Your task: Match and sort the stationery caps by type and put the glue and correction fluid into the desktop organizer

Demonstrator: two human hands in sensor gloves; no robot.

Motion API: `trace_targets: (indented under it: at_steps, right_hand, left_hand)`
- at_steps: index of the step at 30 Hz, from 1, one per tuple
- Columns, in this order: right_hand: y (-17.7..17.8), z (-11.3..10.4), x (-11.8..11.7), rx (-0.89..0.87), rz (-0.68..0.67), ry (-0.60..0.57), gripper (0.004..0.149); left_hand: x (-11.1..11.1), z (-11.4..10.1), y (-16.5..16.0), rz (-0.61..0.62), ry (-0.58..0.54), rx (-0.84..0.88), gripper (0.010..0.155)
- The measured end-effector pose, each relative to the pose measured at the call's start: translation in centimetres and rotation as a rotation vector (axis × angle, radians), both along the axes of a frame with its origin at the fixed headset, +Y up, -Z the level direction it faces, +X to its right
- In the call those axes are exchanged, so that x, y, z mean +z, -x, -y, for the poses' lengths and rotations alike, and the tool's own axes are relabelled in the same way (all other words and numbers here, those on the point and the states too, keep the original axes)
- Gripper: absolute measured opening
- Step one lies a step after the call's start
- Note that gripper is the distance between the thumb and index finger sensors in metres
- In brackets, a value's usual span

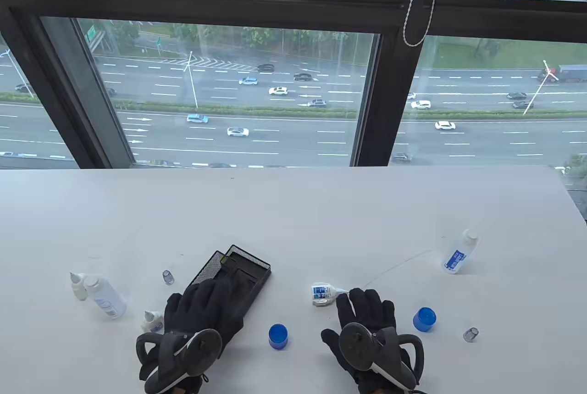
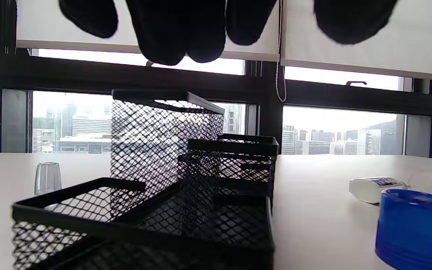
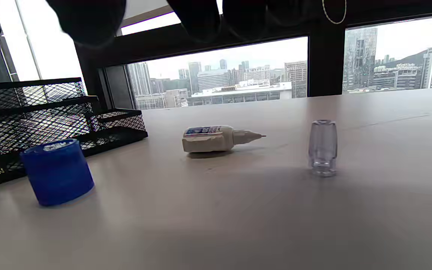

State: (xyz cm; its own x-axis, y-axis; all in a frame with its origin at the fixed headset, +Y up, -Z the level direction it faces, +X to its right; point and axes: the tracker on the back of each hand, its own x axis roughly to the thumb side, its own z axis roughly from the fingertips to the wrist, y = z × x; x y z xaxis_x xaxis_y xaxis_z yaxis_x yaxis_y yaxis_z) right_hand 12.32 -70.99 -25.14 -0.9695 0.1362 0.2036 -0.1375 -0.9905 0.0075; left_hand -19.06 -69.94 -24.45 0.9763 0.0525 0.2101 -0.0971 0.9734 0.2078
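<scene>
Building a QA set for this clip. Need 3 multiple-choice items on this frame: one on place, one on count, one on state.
1. Where does the small correction fluid bottle lie?
A. inside the mesh organizer
B. on the table just beyond the right hand's fingertips
C. at the table's far edge

2. How many blue caps are on the table?
A. one
B. two
C. four

3. What state is that correction fluid bottle in?
A. upright and capped
B. upright, cap off
C. on its side, bare nozzle showing

Key:
1 B, the table view shows it just ahead of the right hand, to the right of the mesh organizer.
2 B, one blue cap lies between the hands, another blue cap right of the right hand.
3 C, the right wrist view shows it lying flat, nozzle tip uncovered.
</scene>
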Motion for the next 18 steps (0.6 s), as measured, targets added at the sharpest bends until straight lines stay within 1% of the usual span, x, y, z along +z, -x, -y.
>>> trace_targets:
  at_steps: [3, 12, 15, 18]
  right_hand:
    - [0.0, 0.0, 0.0, -0.003, -0.003, 0.012, 0.074]
    - [-0.3, -0.1, 0.0, -0.019, 0.005, 0.000, 0.074]
    - [-0.6, -0.1, -0.2, 0.002, 0.029, -0.017, 0.073]
    - [-0.8, -0.1, -0.3, 0.033, 0.045, -0.026, 0.073]
  left_hand:
    - [0.1, 0.1, -0.1, 0.004, 0.004, -0.024, 0.075]
    - [0.1, 0.0, -0.2, 0.006, -0.005, -0.012, 0.075]
    - [0.0, -0.5, 0.6, -0.019, 0.000, 0.023, 0.076]
    - [0.1, -1.8, 2.5, -0.079, -0.057, 0.067, 0.076]
